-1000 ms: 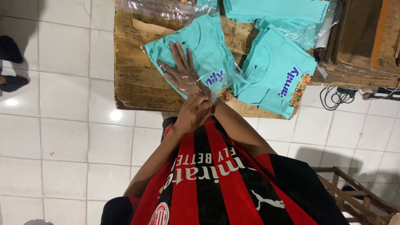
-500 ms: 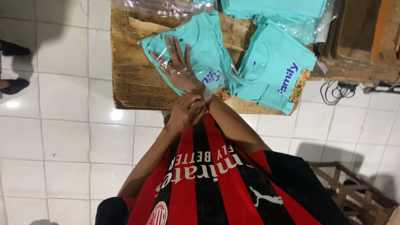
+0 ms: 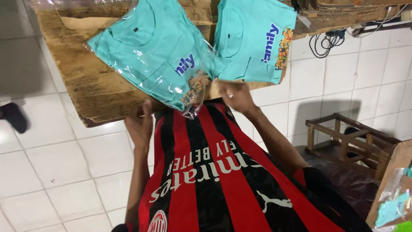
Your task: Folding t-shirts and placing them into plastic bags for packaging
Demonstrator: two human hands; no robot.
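A folded teal shirt in a clear plastic bag (image 3: 150, 51) lies tilted over the near edge of a worn wooden table (image 3: 94, 94), and its lower corner hangs over my red and black striped jersey. My left hand (image 3: 140, 124) grips the bag's near edge from below. My right hand (image 3: 235, 96) pinches the bag's right edge, close beside a second teal shirt with printed lettering (image 3: 253, 41) that lies flat on the table.
Black cables (image 3: 322, 43) hang off the table's right end. A low wooden frame (image 3: 347, 137) stands on the white tiled floor at the right. A dark shoe (image 3: 13, 116) is at the left edge. More bagged teal items (image 3: 392, 206) sit at the lower right.
My hands have come apart: the left one left the top of the bag for its near edge, the right went to its right side. The bagged shirt has slid toward me.
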